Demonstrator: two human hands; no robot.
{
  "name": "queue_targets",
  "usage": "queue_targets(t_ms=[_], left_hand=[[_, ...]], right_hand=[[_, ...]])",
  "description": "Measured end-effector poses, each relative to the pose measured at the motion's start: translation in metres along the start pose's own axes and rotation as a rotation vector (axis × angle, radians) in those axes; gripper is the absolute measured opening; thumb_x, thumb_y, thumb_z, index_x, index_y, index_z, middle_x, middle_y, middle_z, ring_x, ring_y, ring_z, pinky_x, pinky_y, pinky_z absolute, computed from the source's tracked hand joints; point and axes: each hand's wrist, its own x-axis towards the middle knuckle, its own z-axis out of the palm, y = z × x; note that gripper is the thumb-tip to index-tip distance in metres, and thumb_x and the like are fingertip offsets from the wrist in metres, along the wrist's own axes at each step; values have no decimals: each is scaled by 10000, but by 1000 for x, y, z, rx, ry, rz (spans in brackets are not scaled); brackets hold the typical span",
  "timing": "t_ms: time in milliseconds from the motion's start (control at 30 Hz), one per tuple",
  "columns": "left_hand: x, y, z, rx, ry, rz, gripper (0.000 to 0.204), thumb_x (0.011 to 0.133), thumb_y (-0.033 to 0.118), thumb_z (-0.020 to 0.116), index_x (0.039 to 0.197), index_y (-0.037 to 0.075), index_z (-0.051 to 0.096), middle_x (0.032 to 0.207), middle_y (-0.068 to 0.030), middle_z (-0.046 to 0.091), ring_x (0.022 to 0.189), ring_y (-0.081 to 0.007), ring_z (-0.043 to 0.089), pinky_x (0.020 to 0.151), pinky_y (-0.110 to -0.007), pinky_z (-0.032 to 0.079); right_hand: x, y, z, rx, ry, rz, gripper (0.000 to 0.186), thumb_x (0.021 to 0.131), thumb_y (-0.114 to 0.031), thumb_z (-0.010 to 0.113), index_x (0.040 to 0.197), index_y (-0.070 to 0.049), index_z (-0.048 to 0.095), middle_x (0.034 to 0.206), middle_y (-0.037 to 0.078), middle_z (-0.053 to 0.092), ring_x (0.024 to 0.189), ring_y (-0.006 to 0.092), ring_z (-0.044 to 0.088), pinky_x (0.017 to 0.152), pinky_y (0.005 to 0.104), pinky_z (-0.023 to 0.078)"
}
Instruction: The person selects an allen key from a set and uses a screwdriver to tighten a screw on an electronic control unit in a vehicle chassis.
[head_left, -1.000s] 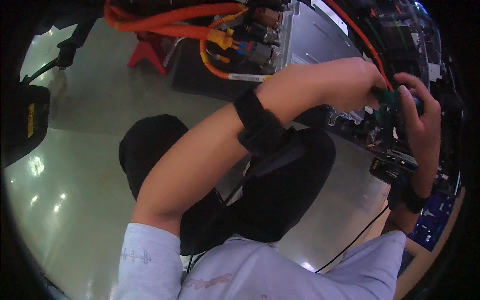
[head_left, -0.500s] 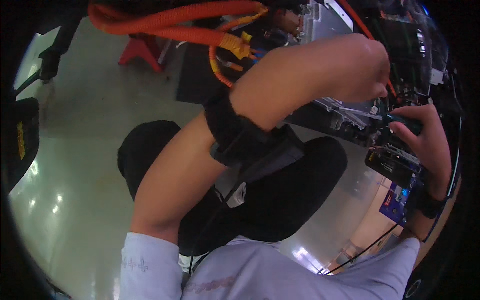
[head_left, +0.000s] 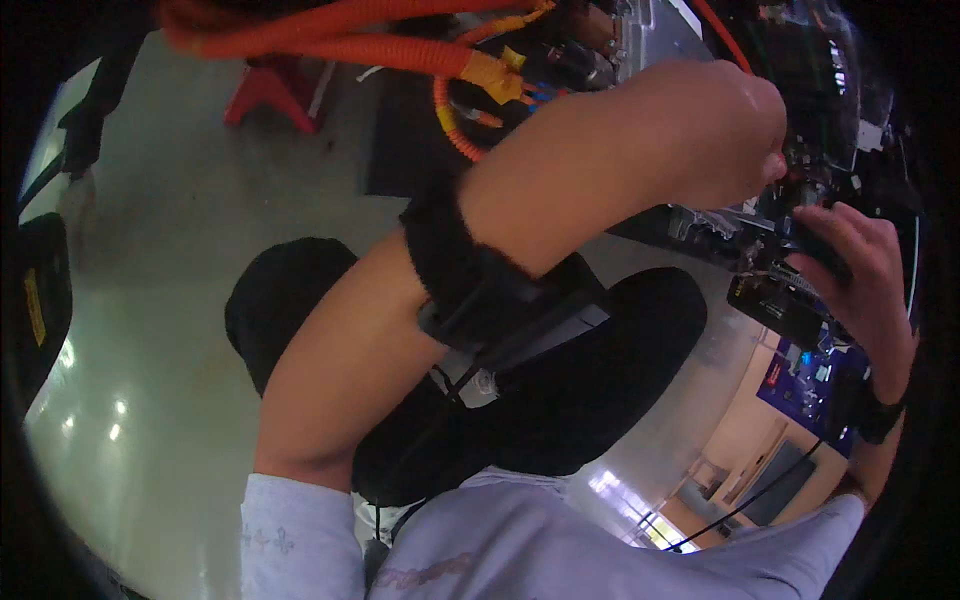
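Your left hand (head_left: 740, 120) crosses the view, the forearm reaching up to the right into the dark machine assembly (head_left: 830, 90). Only the back of the hand shows; its fingers are hidden against the machinery, so you cannot tell whether they are closed on anything. A black strap (head_left: 450, 265) wraps that forearm, with a black box-shaped unit (head_left: 540, 325) hanging from it.

Your right hand (head_left: 860, 270) sits just below and to the right of the left. Its fingers (head_left: 830, 230) are curled over a small black part (head_left: 815, 245) at the edge of the assembly, gripping it. Just below those fingers is a black rectangular module (head_left: 775, 305). A black band (head_left: 875, 420) is on the right wrist.

Up and to the left of both hands, thick orange corrugated cables (head_left: 330, 35) run across the top, meeting at a yellow tape wrap (head_left: 490, 70); one ribbed orange branch (head_left: 450, 125) drops from it.

Labels: below the right hand's fingers, a blue rectangular panel (head_left: 800, 380) with small red and white patches. Far left of the hands, a yellow rectangular label (head_left: 35, 305) on a black object at the rim.

Well left of the hands, a red stool (head_left: 270, 90) stands on the glossy grey floor (head_left: 150, 300).
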Motion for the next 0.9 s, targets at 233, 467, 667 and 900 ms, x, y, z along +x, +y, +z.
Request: queue_targets(t_ms=[233, 467, 667, 900], left_hand=[[5, 1, 3, 38, 94, 45, 208, 849, 178, 608, 867, -6, 704, 810, -186, 683, 734, -322, 677, 702, -380, 539], [1, 3, -3, 72, 98, -88, 230, 807, 237, 647, 895, 33, 711, 905, -186, 696, 877, -354, 683, 768, -444, 547], [-2, 3, 1, 109, 228, -51, 204, 715, 168, 657, 870, 48, 714, 861, -161, 703, 853, -336, 692, 739, -428, 557], [1, 11, -3, 93, 209, -5, 197, 725, 171, 668, 875, 52, 717, 886, -157, 704, 883, -318, 692, 748, -416, 557]], right_hand=[[-12, -12, -9, 802, 56, 752, 282, 956, -136, 561, 1228, -65, 563, 904, 30, 645, 704, 63, 585, 543, 217, 403], [8, -5, 11, 921, -416, 884, 291, 925, -152, 625, 1179, -21, 568, 764, 35, 597, 526, 56, 502, 448, 216, 376], [20, 0, 8, 693, -402, 883, 307, 901, -241, 677, 1048, 3, 561, 806, 65, 627, 582, 92, 551, 510, 234, 429], [17, -31, -7, -25, -355, 367, 363, 767, -156, 775, 1080, -21, 653, 877, 148, 675, 813, 317, 628, 751, 393, 480]])
